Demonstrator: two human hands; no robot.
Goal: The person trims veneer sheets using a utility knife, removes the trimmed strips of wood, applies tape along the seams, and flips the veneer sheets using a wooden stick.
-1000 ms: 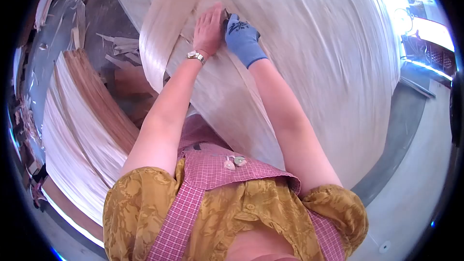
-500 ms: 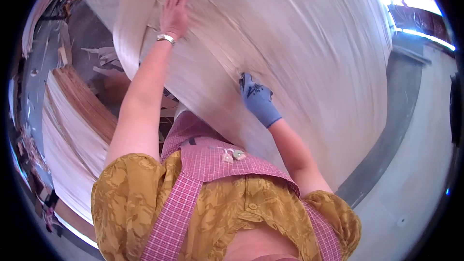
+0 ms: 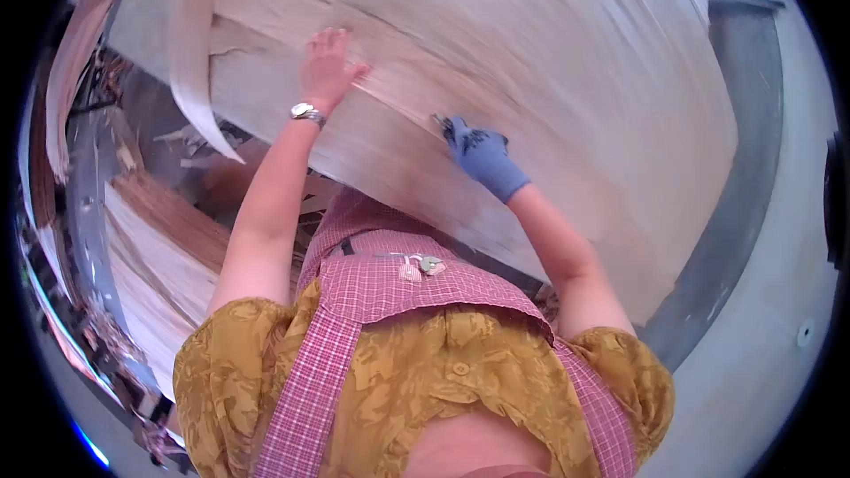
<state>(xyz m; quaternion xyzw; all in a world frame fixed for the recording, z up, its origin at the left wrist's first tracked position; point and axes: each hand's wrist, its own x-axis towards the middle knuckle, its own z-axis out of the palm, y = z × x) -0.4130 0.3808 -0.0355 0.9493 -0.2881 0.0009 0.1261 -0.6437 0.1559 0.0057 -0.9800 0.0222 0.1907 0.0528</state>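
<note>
A large pale wood-like sheet (image 3: 567,150) covers the surface before me, with long ridges and a lengthwise seam. My left hand (image 3: 328,71), bare and with a watch at the wrist, lies on it with the fingers spread. To its right, my right hand (image 3: 478,149) in a blue glove is closed round a small dark tool (image 3: 440,122), whose tip is at the sheet near the seam. What kind of tool it is cannot be made out. A narrow pale strip (image 3: 192,62) hangs over the sheet's left edge.
A stack of pale and brown sheets (image 3: 155,257) lies at the lower left. Torn scraps (image 3: 186,143) are on the floor beyond it. A grey curved-looking edge (image 3: 744,124) runs along the right side, beside a pale floor (image 3: 761,327).
Both hands were together near the top; they moved apart, my right hand coming nearer to me. My left hand has since come down onto the sheet. The hanging strip has shifted left and looks narrower.
</note>
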